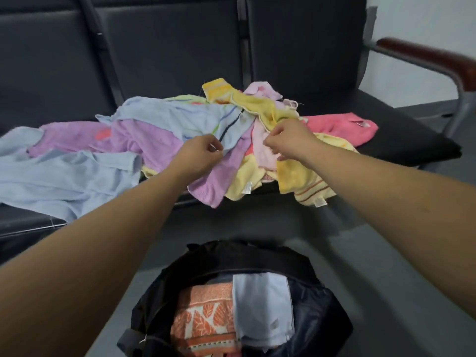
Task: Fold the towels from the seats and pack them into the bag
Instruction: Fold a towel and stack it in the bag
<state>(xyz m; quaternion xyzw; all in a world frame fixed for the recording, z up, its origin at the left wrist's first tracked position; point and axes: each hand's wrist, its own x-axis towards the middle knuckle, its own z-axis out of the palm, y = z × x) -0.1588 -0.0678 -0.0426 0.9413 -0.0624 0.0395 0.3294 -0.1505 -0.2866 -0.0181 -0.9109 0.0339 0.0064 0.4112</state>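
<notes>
I have both hands out over the loose heap of coloured terry towels (77, 176) spread across the dark padded bench seats (399, 140). The step in hand, as I judge it, is picking one towel free to fold. My left hand (203, 150) has its fingers curled in a pinch on the near edge of the pale blue towel with thin coloured stripes (201, 117). My right hand (288, 140) is curled the same way, thumb and fingertips closed on cloth where the pale pink towel (262, 148) meets the soft yellow towel (268, 106); I cannot tell for certain which of the two it has. The open black fabric bag (257, 256) stands on the floor right below me, near the front edge of the seats. A folded orange leaf-patterned towel (203, 320) and a folded pale blue towel (262, 305) lie side by side in it. To do this well I would first make sure both hands have the same towel, at two corners of one edge, before lifting. The lilac towel (154, 140) lies partly under the striped one and the yellow drapes over its far end, so a slow upward draw with a light shake should shed the neighbours rather than drag them off the seat. Then I would fold it small enough to slot beside the two in the bag.
</notes>
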